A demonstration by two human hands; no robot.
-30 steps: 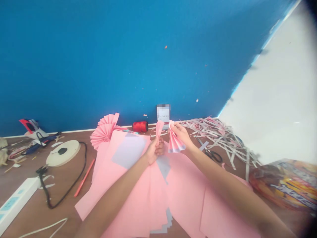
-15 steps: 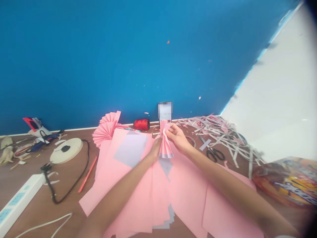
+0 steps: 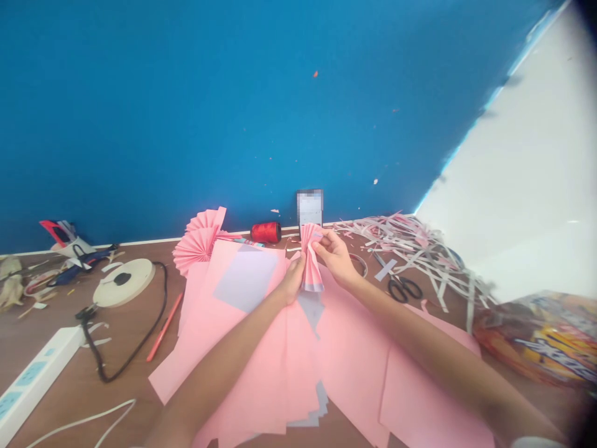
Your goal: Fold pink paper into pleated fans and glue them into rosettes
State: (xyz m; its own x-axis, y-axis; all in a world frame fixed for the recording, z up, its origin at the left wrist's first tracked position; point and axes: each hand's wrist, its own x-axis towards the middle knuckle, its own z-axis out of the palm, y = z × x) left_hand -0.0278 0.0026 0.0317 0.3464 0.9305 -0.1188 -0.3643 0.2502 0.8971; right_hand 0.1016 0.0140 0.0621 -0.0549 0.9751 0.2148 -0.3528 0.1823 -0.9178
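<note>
Between my hands, above the paper sheets, is a pleated pink paper fan (image 3: pixel 312 274) with a greyish lower edge, pinched narrow at its middle. My left hand (image 3: pixel 293 278) closes on its left side. With thumb and fingers together, my right hand (image 3: pixel 333 254) grips it near the upper right. Pink paper sheets (image 3: pixel 252 361) lie spread under my forearms, some showing a grey side. Finished-looking pink pleated fans (image 3: pixel 198 246) stand at the back left of the sheets.
A red thread spool (image 3: pixel 265 233) and a phone (image 3: pixel 310 208) stand by the wall. On the right are black scissors (image 3: pixel 405 289), a heap of paper strips (image 3: pixel 420 246) and a snack bag (image 3: pixel 545 342). A red pen (image 3: pixel 165 326), a white round device (image 3: pixel 140 286) and a power strip (image 3: pixel 40 376) lie left.
The pleated fan's top has spread a little wider and its face has turned. My left hand shows more clearly at its side. The view has shifted slightly.
</note>
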